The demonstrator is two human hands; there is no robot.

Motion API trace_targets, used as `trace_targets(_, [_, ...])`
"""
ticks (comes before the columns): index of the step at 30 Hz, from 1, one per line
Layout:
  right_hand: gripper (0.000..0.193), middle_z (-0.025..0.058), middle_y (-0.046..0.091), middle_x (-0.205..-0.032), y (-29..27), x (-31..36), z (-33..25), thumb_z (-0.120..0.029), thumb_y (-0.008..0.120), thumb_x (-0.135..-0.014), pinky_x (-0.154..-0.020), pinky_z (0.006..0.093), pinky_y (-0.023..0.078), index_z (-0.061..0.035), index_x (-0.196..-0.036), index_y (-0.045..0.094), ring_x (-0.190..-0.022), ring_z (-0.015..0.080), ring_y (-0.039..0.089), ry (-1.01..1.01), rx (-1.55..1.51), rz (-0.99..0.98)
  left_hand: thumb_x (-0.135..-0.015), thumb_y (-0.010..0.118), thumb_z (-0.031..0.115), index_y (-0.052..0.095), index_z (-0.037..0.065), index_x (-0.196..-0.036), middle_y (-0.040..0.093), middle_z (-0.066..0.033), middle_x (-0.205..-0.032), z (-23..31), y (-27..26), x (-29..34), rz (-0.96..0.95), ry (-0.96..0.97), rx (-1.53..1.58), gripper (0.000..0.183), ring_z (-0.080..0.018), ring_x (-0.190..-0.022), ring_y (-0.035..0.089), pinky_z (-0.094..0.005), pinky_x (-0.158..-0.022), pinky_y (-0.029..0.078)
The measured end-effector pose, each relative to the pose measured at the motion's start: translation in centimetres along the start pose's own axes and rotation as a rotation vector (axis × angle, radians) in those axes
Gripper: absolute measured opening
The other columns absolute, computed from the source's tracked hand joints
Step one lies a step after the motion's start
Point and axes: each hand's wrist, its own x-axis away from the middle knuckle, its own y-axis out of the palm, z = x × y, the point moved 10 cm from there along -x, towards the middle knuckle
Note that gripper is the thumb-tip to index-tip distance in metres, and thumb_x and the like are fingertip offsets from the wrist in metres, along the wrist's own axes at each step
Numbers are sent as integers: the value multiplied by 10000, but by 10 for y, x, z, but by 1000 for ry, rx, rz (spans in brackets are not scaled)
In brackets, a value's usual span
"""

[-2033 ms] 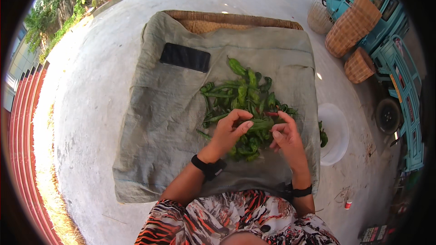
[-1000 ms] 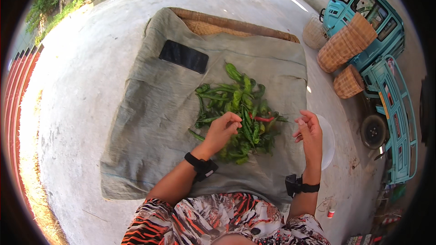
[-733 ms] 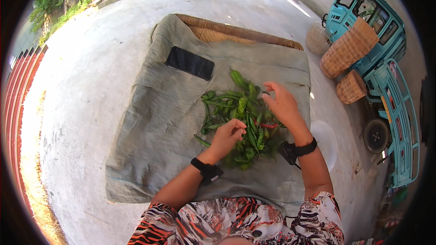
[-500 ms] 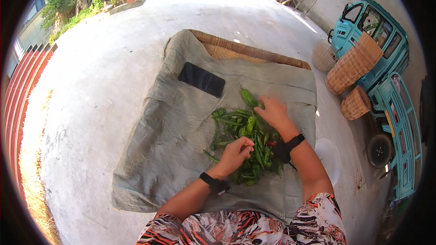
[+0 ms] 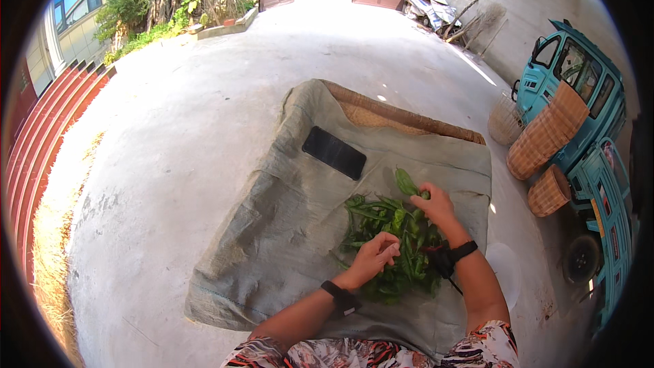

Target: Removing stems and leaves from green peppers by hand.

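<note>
A loose heap of green chili peppers (image 5: 411, 255), some with leaves, lies on a grey-green woven sack cloth (image 5: 272, 232). At the heap's far edge my right hand (image 5: 438, 204) has its fingers closed on a green pepper (image 5: 425, 195). Just left of those fingers rests a broader green pepper or leaf (image 5: 406, 182); which one I cannot tell. My left hand (image 5: 375, 257) hovers over the heap's left part with thumb and fingertips pinched together. Whatever is between them, if anything, is too small to make out. Both wrists wear black bands.
A black phone (image 5: 334, 152) lies on the cloth beyond the heap. The cloth covers a woven basket (image 5: 402, 120), whose rim shows at the far side. Wicker baskets (image 5: 549, 129) and a teal three-wheeled truck (image 5: 579, 75) stand at right. Red steps (image 5: 51, 123) rise at left.
The whole view has tilted up, so things sit lower in it. My right hand's fingers have closed on a pepper at the heap's far edge. My left hand stays pinched over the heap.
</note>
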Motion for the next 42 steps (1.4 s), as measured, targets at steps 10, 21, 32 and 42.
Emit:
trace_targets(10, [291,90,527,-806,-33,147,-98,-141,747,-693,-566,410,446,-130,-940,594,-675,294,579,-669,344,121,-978,399,406,496,86,-1086,538,-15,-745,8,-12,4,59,-6,240,351,-66,-559,458,-196,-486,349])
trace_targets(21, [291,56,558,-903,-28,193,-67,-92,760,-682,-571,351,488,-121,-943,635,-683,239,606,-609,199,203,-984,322,487,569,75,-971,527,-20,-671,10,-8,16,83,-90,109,481,-77,-499,426,-212,-484,337])
trace_targets(32, [250,-8,542,-922,-17,168,40,-87,703,-810,-591,240,462,-113,-1020,571,-785,112,554,-56,-1120,165,-954,434,350,551,51,-1030,535,-23,-788,19,4,4,-42,-113,347,330,-106,-647,471,-241,-572,364])
trace_targets(42, [188,-10,628,-972,-25,203,159,-233,607,-910,-559,261,497,-122,-1062,592,-837,172,639,162,-2236,569,-952,452,272,517,60,-1040,465,-8,-721,11,10,-2,-9,-137,369,239,-94,-611,425,-230,-541,349])
